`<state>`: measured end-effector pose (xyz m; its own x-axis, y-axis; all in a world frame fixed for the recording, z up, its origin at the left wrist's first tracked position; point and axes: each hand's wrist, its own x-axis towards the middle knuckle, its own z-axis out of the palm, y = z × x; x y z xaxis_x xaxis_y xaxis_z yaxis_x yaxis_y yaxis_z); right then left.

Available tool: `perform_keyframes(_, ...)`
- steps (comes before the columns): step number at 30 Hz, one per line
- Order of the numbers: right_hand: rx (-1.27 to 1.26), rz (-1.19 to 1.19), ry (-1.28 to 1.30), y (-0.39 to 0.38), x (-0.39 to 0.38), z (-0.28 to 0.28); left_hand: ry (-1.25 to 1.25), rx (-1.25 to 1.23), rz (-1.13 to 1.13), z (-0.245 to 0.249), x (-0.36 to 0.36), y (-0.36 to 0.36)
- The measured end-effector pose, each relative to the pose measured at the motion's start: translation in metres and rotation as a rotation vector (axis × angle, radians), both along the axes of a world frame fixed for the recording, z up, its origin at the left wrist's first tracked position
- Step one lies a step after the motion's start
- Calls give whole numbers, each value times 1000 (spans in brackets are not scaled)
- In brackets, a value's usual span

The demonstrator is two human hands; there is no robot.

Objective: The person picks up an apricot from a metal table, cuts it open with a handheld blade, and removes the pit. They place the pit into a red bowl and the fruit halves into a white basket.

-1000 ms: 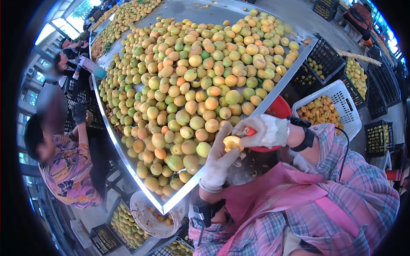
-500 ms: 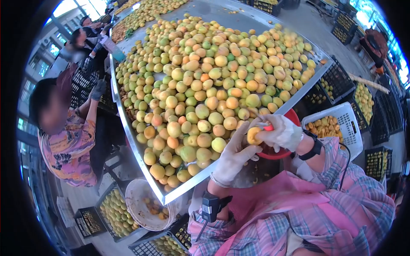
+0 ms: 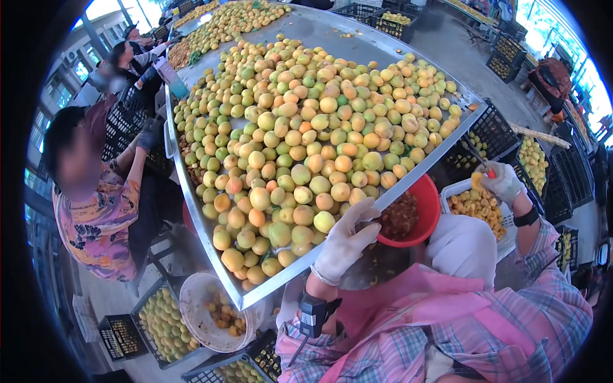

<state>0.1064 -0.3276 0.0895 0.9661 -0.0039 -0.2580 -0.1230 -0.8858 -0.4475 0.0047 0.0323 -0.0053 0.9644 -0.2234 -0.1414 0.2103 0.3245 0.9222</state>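
Observation:
My right hand (image 3: 504, 185), in a white glove, is closed on a thin tool with a red handle (image 3: 491, 173); its slim metal blade (image 3: 474, 151) points up and left. An orange apricot piece (image 3: 477, 180) is at those fingers, above a white basket (image 3: 449, 191) of cut apricots (image 3: 476, 207). My left hand (image 3: 348, 242), gloved too, is at the table's metal edge (image 3: 300, 265). Its fingers are half curled, with a gap between thumb and forefinger, and I see nothing held. Beside it is a red bowl (image 3: 432, 207) with brown pits or scraps (image 3: 399, 217). Whole apricots (image 3: 306, 140) are heaped on the table.
A white bucket (image 3: 191, 300) with some fruit stands below the table's near corner. Crates of apricots (image 3: 167, 322) are on the floor. A person in a patterned shirt (image 3: 96, 230) is at the left side, others farther back. More black crates (image 3: 568, 169) stand at right.
My right hand has moved right, away from my left hand, taking the tool and apricot piece over the white basket. The red bowl's contents now show. My left hand has shifted slightly down-left.

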Motion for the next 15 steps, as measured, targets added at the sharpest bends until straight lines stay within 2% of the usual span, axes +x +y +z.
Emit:
perform_keyframes(1, 1, -10, -6, -35, 6, -25, -6, 1, -10, -1, 0, 0)
perform_keyframes(2, -93, 197, -270, -74, 14, -55, 20, 34, 4, -4, 0, -1)
perform_keyframes(3, -191, 404, -531, -45, 7, -34, 48, 68, 17, -7, 1, -1)
perform_keyframes(4, -73, -60, -17, -26, -9, 0, 22, 68, 35, -8, 1, -3)
perform_keyframes(7, 58, 18, -137, -6, -4, 2, 15, 77, 20, -12, 4, -4)
perform_keyframes(9, 190, 110, -120, 6, 14, -16, 23, 80, 16, -10, 7, -5)
perform_keyframes(13, 384, 137, 135, 80, 35, -10, 67, 36, 35, -10, 11, -2)
perform_keyframes(15, 398, 153, 162, 116, 47, -15, 75, 35, 33, -10, 13, 1)
